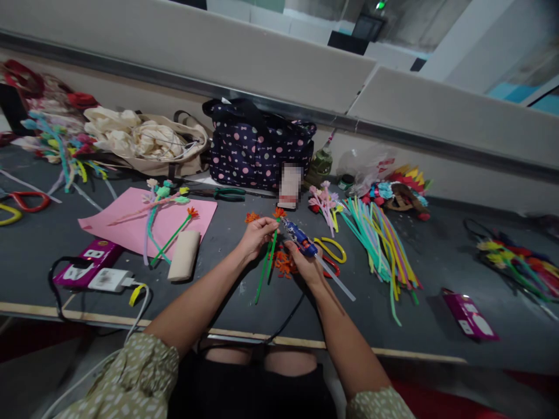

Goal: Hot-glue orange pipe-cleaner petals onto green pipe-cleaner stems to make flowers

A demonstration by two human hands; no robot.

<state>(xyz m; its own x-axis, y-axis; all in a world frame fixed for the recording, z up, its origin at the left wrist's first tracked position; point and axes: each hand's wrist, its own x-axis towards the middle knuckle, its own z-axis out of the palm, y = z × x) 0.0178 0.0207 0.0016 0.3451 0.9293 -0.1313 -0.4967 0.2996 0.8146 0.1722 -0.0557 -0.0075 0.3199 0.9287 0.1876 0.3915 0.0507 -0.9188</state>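
My left hand (258, 237) pinches a pipe-cleaner flower (279, 213) with an orange head and a green stem. In my right hand (307, 265) is a blue glue gun (299, 237), its nozzle close to the flower head; whether they touch I cannot tell. A clear glue stick (335, 278) sticks out of the gun's back end. Under my hands lie more orange pipe-cleaner pieces (285, 265) and another green stem (262, 279). Scissors with yellow and red handles (334, 250) lie just right of the gun, partly hidden by my right hand.
A bundle of coloured pipe cleaners (384, 247) lies at the right. At the left are a pink sheet (117, 218) with finished flowers, a beige block (184, 256) and a white charger (111, 280). A dark patterned bag (257, 148) stands behind. A black cord (288, 319) crosses the table's front edge.
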